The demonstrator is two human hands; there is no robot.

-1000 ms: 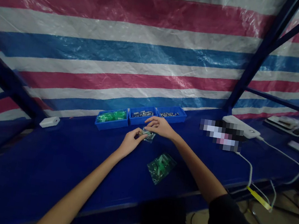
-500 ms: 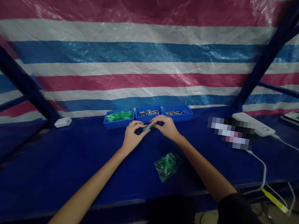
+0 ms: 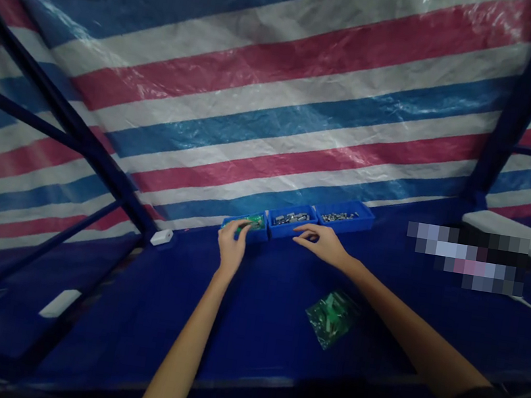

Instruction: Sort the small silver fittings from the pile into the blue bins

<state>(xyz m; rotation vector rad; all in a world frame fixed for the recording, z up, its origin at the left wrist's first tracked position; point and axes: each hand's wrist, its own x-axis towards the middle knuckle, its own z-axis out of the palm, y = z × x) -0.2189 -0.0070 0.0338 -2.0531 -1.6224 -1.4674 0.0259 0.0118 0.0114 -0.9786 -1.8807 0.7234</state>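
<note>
My left hand (image 3: pixel 233 242) is over the front of the left blue bin (image 3: pixel 261 233), which holds green pieces; its thumb and fingers are apart, with nothing clear between them. My right hand (image 3: pixel 323 242) hovers in front of the middle blue bin (image 3: pixel 290 231), which has metal parts in it. The right thumb and fingertips come close together, and whatever they hold is too small to name. The right blue bin (image 3: pixel 360 221) contains small metal pieces. A clear bag with green and metal pieces (image 3: pixel 332 317) lies on the blue table below my right hand.
A white plug-like block (image 3: pixel 161 237) stands at the table's back left, and another white object (image 3: pixel 59 303) is farther left. A white device (image 3: pixel 529 237) and a cable are at the right. Blue frame posts (image 3: pixel 518 110) and a striped sheet (image 3: pixel 281 95) rise behind.
My hands have parted from around a small object. The left has gone to the green pieces' bin. The whole view has shifted, with the table items now farther right.
</note>
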